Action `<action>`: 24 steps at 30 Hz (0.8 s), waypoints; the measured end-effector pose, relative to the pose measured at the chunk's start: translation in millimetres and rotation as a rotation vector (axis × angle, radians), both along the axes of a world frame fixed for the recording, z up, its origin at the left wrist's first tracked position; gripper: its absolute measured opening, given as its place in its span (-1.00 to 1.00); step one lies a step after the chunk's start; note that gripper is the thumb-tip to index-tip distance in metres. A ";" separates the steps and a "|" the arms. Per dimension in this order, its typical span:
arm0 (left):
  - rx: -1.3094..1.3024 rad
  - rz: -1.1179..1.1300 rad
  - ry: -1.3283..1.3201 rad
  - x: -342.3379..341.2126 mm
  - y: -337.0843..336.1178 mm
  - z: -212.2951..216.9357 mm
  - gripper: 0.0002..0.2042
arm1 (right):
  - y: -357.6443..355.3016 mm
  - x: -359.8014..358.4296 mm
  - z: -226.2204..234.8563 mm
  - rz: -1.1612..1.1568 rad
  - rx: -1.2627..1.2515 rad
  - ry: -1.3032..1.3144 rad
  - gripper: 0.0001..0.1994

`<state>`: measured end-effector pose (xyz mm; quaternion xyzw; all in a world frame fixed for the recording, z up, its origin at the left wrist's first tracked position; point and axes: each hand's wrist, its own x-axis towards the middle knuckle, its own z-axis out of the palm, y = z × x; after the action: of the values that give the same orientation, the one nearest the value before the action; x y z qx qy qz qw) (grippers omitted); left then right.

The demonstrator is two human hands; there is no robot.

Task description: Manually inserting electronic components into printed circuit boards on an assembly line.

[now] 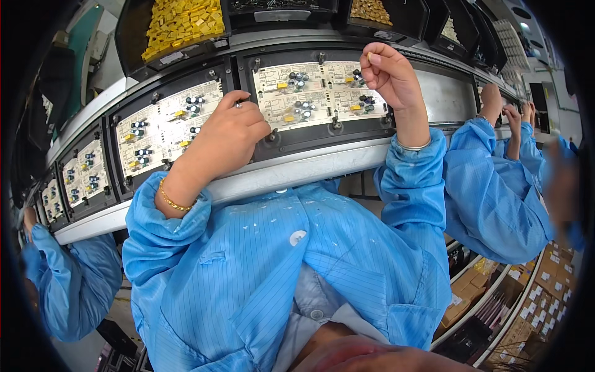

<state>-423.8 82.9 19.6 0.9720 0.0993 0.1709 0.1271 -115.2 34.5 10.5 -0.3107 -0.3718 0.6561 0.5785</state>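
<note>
My right hand [392,77] is raised over the right end of a panel of white circuit boards [319,118]. Its thumb and forefinger pinch a small pale yellowish part [370,56], too small to name. My left hand [232,131] is closed, its fingers curled at the left edge of the same panel; whatever they hold is hidden, though something dark shows by the fingertips. The panel sits in a black frame [286,140] and carries yellow block parts, dark round capacitors and green parts. Another populated panel [147,115] lies left of my left hand.
Along the back stand black bins, one with yellow block parts [186,25], another with tan parts [370,11]. A metal rail [297,162] runs along the near edge. A co-worker's sleeve [489,186] is close on my right; another blue-clad person [77,279] is at left.
</note>
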 end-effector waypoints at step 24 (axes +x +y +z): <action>-0.202 -0.066 0.263 12.5 21.7 8.9 -0.94 | -26.8 -6.9 -8.1 -0.041 0.345 -1.361 -0.90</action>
<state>-411.3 104.6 28.5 0.9710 0.0998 0.0271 0.2158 -122.1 7.8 2.4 -0.5632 -0.7441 0.2365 0.2706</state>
